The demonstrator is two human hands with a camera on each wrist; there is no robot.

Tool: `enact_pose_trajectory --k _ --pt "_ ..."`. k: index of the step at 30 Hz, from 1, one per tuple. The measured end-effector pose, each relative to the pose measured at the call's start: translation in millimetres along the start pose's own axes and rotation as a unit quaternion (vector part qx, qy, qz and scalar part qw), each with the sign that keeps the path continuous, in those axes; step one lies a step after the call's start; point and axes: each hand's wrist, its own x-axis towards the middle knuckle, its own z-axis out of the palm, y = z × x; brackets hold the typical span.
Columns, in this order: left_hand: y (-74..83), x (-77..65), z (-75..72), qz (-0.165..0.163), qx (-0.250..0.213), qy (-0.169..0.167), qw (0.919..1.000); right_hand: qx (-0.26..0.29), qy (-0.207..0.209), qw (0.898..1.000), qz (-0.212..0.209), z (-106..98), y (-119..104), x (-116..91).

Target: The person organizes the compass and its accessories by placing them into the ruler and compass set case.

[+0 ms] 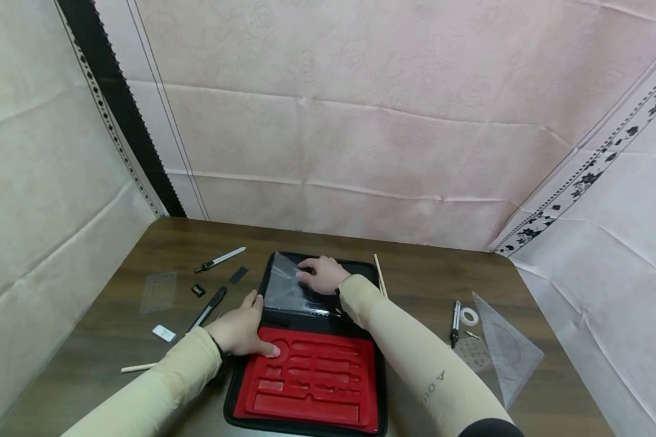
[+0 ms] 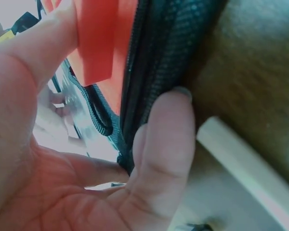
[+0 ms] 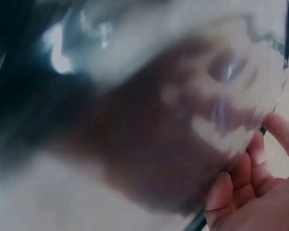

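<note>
An unfolded black zip case (image 1: pixel 381 397) lies on the table, with a red moulded tray (image 1: pixel 317 411) in its near half and a clear plastic pocket (image 1: pixel 281 294) over its far half. My left hand (image 1: pixel 242 328) grips the case's left edge near the fold. Its thumb presses on the tray, and in the left wrist view its fingers lie against the zipped rim (image 2: pixel 159 57). My right hand (image 1: pixel 322 276) touches the pocket with loosely bent fingers. Up close in the right wrist view, the fingertips (image 3: pixel 219 190) meet the shiny plastic (image 3: pixel 149 120), which is blurred and reflective.
Left of the case lie a compass (image 1: pixel 218 260), a black sharpener (image 1: pixel 198 290), a dark-handled knife-like tool (image 1: pixel 208 308), a white eraser (image 1: pixel 164 333) and a clear sheet (image 1: pixel 158 292). A set square (image 1: pixel 505 346) and a white ring (image 1: pixel 469 316) lie at right. A wooden stick (image 1: pixel 379 273) touches the case's far right.
</note>
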Motion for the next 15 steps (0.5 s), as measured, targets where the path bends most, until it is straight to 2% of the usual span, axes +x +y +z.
enact_pose_trajectory --k 9,15 --pt "1.7 3.9 3.5 -0.005 0.011 0.000 0.9999 0.038 -0.021 0.999 0.028 5.3 -1.4 8.7" --pt "0.4 1.4 1.4 -0.010 0.020 -0.007 0.9997 0.040 -0.030 0.999 0.019 2.9 -3.3 6.6"
